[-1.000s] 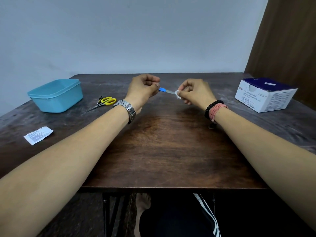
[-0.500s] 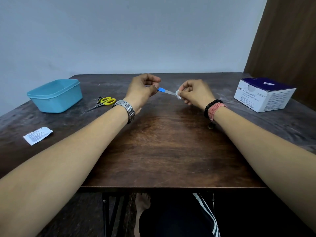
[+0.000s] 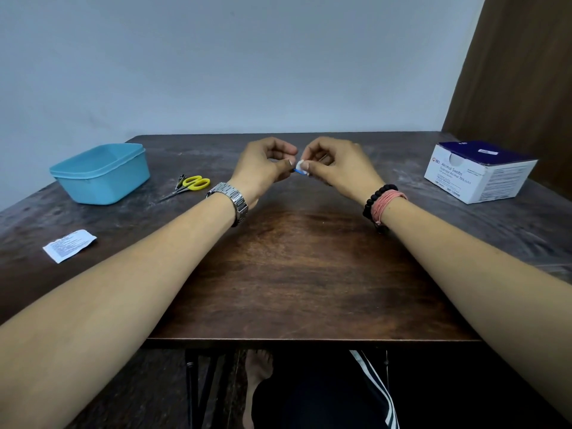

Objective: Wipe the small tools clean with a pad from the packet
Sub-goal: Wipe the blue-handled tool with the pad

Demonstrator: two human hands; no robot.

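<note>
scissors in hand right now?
No, the yellow-handled scissors lie on the table beside the blue tub, apart from both hands.

The bench [image 3: 294,274] runs from the person's lap to the wall behind it. On its far left stands a tub [image 3: 100,173]. Just right of the tub lie the scissors [image 3: 188,185], with another small tool touching them on their left side. Nearer the person, on the left edge, lies a torn packet [image 3: 69,245], well apart from the tub. On the far right stands a box of swabs [image 3: 479,171]. Between scissors and box, above the middle of the bench, the left hand [image 3: 263,168] and the right hand [image 3: 339,168] meet, fingertips almost touching, with a pad [image 3: 300,165] and a small tool [image 3: 298,171] between them. The forearms reach in from the near corners.
</note>
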